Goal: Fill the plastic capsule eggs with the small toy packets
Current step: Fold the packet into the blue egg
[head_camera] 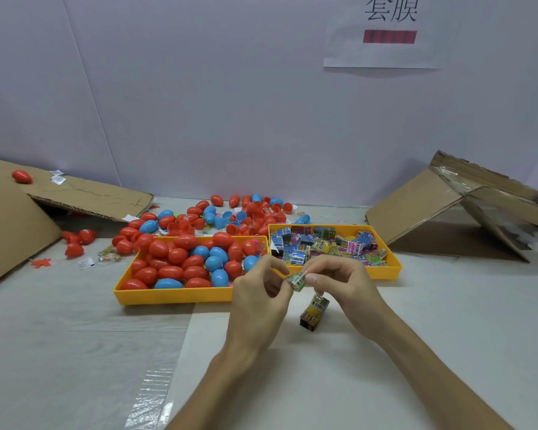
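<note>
My left hand (258,293) and my right hand (342,283) meet in front of the two yellow trays, both pinching one small green toy packet (296,280) with a barcode. Below it a second packet (314,313), yellow and black, hangs or stands just under my right hand's fingers; whether it rests on the table is unclear. The left yellow tray (168,297) holds several closed red and blue capsule eggs (180,265). The right yellow tray (392,262) holds several colourful toy packets (323,243).
Behind the trays lies a loose pile of red and blue eggs and open egg halves (230,215). Flattened cardboard (84,193) leans at the left with stray red eggs (75,240), and a cardboard box (448,209) sits at the right. White wall behind.
</note>
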A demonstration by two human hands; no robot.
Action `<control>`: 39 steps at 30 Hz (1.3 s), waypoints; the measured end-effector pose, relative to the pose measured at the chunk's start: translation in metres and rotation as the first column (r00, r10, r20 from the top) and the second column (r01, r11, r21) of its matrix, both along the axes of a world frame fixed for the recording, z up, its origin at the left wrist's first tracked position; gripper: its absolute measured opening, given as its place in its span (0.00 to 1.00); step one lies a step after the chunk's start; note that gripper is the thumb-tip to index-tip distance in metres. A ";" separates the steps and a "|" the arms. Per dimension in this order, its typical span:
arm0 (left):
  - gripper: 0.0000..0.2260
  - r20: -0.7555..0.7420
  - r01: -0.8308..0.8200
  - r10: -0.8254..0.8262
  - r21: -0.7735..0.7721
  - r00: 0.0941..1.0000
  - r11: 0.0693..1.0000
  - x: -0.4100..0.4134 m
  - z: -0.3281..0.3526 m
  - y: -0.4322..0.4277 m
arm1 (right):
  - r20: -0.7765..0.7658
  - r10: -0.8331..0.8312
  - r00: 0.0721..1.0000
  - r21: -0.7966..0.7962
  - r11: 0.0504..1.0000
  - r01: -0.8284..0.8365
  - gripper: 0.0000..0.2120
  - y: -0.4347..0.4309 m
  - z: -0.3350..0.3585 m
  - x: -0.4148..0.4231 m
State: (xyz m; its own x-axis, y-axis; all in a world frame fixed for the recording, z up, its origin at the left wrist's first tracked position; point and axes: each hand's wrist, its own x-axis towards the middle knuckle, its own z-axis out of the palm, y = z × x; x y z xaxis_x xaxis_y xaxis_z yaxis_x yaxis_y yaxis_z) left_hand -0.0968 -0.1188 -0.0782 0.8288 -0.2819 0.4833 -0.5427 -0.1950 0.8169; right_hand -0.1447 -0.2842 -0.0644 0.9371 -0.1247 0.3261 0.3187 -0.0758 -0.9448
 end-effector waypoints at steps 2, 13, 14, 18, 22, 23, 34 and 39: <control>0.13 0.013 -0.014 0.014 -0.011 1.000 1.000 0.000 0.001 0.000 | 0.009 0.000 1.000 0.007 1.000 0.000 0.07 0.000 0.000 0.001; 0.09 0.023 0.082 -0.083 0.040 0.996 0.996 -0.001 -0.002 -0.004 | 0.042 0.000 0.999 -0.014 1.000 0.001 0.08 0.001 -0.001 -0.003; 0.09 0.026 0.088 -0.089 0.034 0.996 0.996 -0.001 -0.001 -0.004 | 0.048 -0.007 0.999 -0.011 1.000 0.007 0.08 0.000 -0.001 -0.003; 0.09 0.033 0.144 -0.146 0.038 0.989 0.989 -0.003 -0.001 -0.004 | 0.083 -0.020 0.996 0.014 1.000 0.019 0.06 -0.001 -0.001 -0.003; 0.11 0.052 0.134 -0.135 0.020 0.990 0.991 -0.004 0.000 -0.004 | 0.071 -0.031 0.997 0.006 1.000 0.031 0.04 -0.001 -0.001 -0.001; 0.12 0.059 0.120 -0.120 0.010 0.991 0.993 -0.004 0.000 -0.003 | 0.053 -0.029 0.998 -0.004 1.000 0.029 0.06 -0.001 -0.001 -0.001; 0.20 0.202 0.025 -0.061 0.174 0.978 0.984 -0.004 -0.001 0.000 | -0.109 0.014 0.994 -0.016 1.000 -0.015 0.06 -0.002 -0.001 -0.001; 0.21 0.209 -0.009 -0.032 0.190 0.978 0.982 -0.002 -0.001 0.001 | -0.126 0.042 0.991 0.039 0.999 -0.038 0.07 -0.002 -0.001 0.000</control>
State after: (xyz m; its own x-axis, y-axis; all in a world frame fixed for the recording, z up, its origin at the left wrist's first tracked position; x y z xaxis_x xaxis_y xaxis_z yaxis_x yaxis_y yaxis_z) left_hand -0.0988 -0.1178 -0.0790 0.7108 -0.3939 0.5828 -0.7010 -0.3278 0.6334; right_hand -0.1450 -0.2864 -0.0654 0.9749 -0.0957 0.2008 0.1988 -0.0305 -0.9796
